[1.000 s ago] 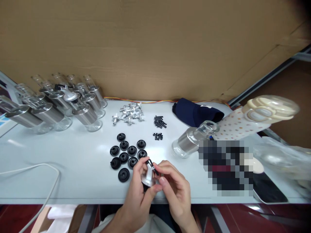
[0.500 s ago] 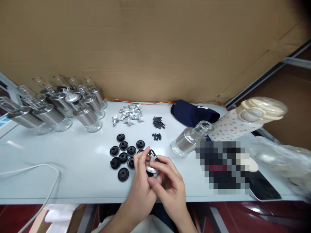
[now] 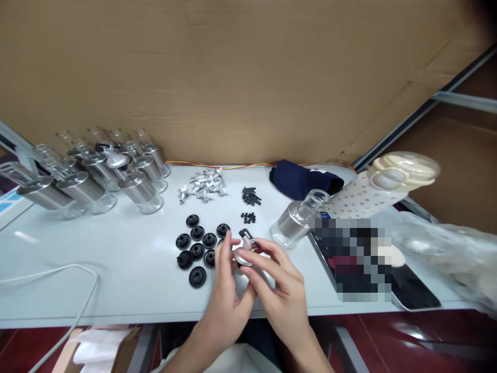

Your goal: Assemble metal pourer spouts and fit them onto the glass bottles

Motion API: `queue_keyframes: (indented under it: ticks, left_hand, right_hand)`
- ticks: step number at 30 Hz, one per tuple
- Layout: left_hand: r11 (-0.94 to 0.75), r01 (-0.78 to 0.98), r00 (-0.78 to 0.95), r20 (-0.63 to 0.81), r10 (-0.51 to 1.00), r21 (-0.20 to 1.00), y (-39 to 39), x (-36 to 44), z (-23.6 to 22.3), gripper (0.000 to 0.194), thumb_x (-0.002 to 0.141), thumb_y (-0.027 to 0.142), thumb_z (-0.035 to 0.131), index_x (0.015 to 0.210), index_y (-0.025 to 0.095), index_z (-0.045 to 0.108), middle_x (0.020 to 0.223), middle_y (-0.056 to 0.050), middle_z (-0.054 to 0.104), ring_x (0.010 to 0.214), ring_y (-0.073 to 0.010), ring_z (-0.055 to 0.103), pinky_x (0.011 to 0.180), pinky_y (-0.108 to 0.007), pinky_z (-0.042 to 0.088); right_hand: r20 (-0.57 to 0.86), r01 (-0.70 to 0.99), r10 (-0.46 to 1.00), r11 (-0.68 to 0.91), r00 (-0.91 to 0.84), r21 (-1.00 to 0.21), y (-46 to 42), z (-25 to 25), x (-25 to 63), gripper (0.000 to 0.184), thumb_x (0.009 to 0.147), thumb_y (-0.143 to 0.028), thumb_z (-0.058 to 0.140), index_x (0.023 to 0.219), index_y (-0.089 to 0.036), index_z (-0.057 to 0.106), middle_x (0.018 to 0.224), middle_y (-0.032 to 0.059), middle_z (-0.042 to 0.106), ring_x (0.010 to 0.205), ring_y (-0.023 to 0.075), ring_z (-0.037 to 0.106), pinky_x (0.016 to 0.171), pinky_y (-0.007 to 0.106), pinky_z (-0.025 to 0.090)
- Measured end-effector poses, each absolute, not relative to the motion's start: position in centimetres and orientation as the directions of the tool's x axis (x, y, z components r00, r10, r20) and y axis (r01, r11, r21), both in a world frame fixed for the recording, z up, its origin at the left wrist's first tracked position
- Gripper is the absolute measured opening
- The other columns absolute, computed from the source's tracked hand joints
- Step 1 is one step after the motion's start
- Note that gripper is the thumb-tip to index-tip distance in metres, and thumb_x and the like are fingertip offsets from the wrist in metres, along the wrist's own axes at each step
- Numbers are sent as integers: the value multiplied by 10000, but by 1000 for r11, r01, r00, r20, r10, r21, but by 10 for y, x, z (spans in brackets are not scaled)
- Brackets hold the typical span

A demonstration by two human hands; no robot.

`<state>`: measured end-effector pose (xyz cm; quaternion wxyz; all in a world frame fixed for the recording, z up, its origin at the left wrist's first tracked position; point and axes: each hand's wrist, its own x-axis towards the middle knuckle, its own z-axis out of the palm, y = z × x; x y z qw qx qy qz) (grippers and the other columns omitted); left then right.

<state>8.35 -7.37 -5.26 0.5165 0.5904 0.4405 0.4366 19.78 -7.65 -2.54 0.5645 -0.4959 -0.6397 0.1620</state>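
Both of my hands meet at the front middle of the white table point(image 3: 116, 269). My left hand point(image 3: 227, 295) and my right hand point(image 3: 277, 290) are closed round one small silver metal cap point(image 3: 244, 255) with a black clip on top. Their fingers pinch it from both sides, a little above the table. Just left of it lie several black rubber discs point(image 3: 198, 244). Further back sit a pile of small silver fittings point(image 3: 204, 184), some black screws point(image 3: 249, 196) and tiny black nuts point(image 3: 247, 217).
Several glass-and-steel bottles point(image 3: 97, 173) stand at the back left. One more bottle point(image 3: 295, 220) stands right of my hands, beside a spotted flask point(image 3: 382, 189), a dark cloth point(image 3: 305, 181), a tablet point(image 3: 407, 290) and a plastic bag point(image 3: 450, 254). A white cable point(image 3: 70, 274) lies left. Cardboard backs the table.
My hands have lifted and turned the silver cap, so its black clip now points up and away. The camera has shifted slightly, moving the table things leftwards in view.
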Motion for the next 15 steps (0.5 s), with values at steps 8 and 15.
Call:
queue_keyframes:
  ticks: [8,15]
  left_hand:
    - [-103,115,329,60,943,988,-71,83,-51,527,923,188,467,1387,340,267,1281,-87,378,997,-167,528,876,-338,493]
    - [-96,155,348,37,937,983,-71,83,-46,415,918,198,466,1308,302,370,1199,-89,407,950,-176,521,809,-329,507]
  right_hand:
    - [834,740,377,402,402,-539,-52,28,249,529,832,-103,670,1260,-407,600,1197,59,487,1165,288,516,1010,494,432]
    - [786,723,533,403,314,-562,-24,21,277,465,766,-196,753,1206,-289,635,1167,85,487,1145,309,517,998,542,445]
